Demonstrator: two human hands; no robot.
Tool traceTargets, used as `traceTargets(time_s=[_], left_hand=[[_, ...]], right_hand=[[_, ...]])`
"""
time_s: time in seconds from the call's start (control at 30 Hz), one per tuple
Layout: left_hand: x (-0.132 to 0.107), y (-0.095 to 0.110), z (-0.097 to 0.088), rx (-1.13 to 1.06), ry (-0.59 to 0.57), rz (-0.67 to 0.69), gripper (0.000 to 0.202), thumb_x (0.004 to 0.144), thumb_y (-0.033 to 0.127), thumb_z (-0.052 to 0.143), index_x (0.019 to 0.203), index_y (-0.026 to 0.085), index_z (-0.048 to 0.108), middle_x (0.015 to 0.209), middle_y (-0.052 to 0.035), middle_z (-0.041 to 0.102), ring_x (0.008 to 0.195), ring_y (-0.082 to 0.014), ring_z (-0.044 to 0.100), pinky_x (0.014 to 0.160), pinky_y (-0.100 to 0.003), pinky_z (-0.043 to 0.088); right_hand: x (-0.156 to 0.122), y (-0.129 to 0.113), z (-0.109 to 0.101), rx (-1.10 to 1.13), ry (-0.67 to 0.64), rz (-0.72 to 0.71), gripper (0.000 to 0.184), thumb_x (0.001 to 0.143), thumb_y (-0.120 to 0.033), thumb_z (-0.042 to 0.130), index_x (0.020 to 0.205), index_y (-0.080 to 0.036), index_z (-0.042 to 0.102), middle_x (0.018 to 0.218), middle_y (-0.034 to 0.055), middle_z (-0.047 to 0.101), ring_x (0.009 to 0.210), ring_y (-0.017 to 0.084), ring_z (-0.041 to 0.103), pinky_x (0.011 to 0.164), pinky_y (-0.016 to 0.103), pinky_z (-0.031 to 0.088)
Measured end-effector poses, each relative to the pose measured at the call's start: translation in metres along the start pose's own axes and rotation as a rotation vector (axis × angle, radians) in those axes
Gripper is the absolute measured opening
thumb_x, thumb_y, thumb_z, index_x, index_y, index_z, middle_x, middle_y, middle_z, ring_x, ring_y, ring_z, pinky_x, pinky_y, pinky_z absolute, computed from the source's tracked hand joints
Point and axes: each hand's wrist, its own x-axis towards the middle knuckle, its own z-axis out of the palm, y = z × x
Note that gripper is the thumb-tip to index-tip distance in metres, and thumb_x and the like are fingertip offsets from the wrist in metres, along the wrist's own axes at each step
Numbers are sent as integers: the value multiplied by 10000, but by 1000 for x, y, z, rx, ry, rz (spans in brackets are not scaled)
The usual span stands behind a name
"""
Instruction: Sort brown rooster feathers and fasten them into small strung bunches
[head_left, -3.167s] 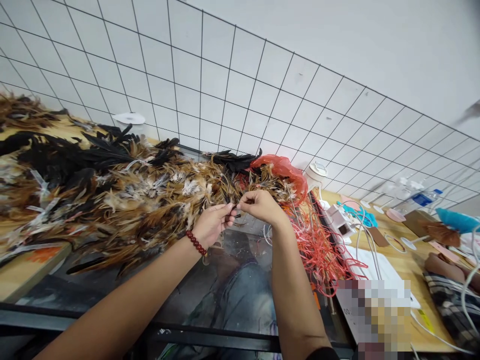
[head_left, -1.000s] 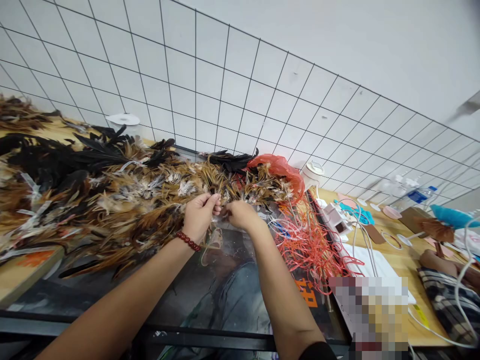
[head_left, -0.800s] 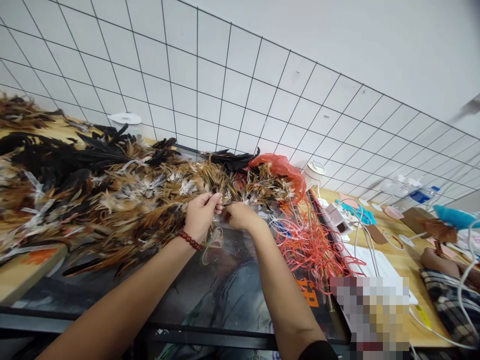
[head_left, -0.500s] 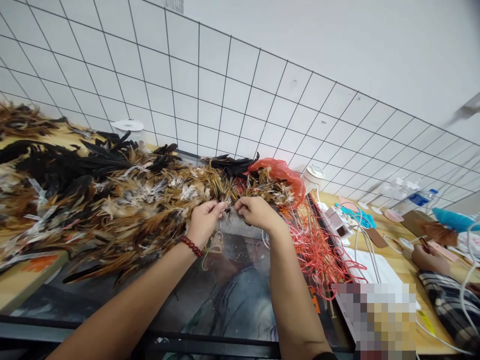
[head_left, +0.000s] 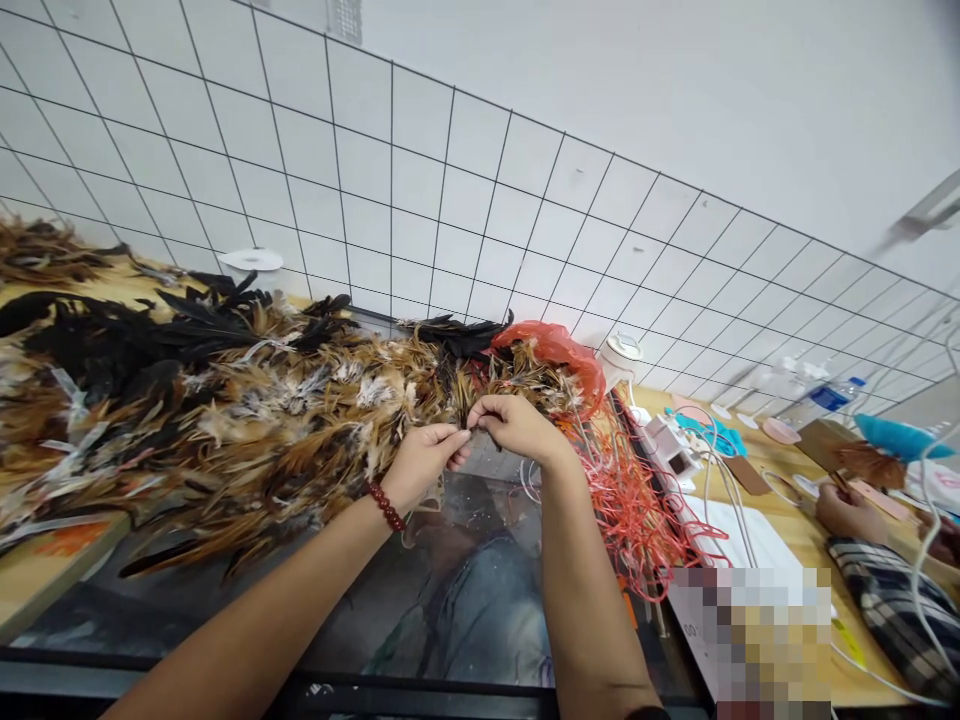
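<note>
My left hand (head_left: pixel 426 462), with a dark red bead bracelet (head_left: pixel 385 506) at its wrist, pinches thumb against fingers. Its tips meet those of my right hand (head_left: pixel 514 425), which is curled in a pinch too. Whatever sits between the fingertips is too small to name. Just beyond both hands spreads a heap of brown feathers (head_left: pixel 300 420), with white fluffy bases and black feathers (head_left: pixel 127 345) toward the back. A tangle of red cords (head_left: pixel 637 510) lies right of my right forearm. Beneath my arms is a dark glossy tabletop (head_left: pixel 337 600).
A red plastic bag (head_left: pixel 551 345) lies behind the cords. A black wire grid (head_left: pixel 454 200) stands along the back wall. White cables (head_left: pixel 739 500), a bottle (head_left: pixel 832 397) and a blue cloth (head_left: pixel 896 437) are on the right. A co-worker's hand (head_left: pixel 851 512) in a plaid sleeve works there.
My left hand has moved right and slightly down, so its fingertips now meet my right hand's. My right hand stays almost in place. The view has tilted slightly.
</note>
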Motion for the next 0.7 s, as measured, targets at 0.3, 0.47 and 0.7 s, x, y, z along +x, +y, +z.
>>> traceTargets(time_s=[0.3, 0.47, 0.7], left_hand=[[2, 5, -6, -176, 134, -18, 384, 578, 463, 802, 597, 132, 610, 593, -16, 590, 528, -92, 509, 538, -237, 414], [5, 6, -8, -291, 266, 29, 432, 536, 476, 834, 662, 123, 620, 613, -9, 597, 546, -85, 512, 538, -223, 401], [0, 12, -7, -307, 260, 13, 451, 534, 492, 849, 660, 126, 617, 635, -13, 599, 576, -99, 530, 570, -247, 435]], right_hand=[[9, 22, 9, -253, 214, 74, 247, 806, -111, 499, 898, -210, 705, 912, 40, 715, 848, 151, 622, 788, 247, 435], [15, 42, 26, -383, -40, 262, 260, 727, -216, 680, 979, -239, 738, 901, 49, 723, 842, 177, 639, 740, 247, 430], [18, 50, 29, -286, 32, 160, 136, 765, -129, 574, 778, -180, 699, 887, 54, 680, 851, 156, 601, 766, 253, 411]])
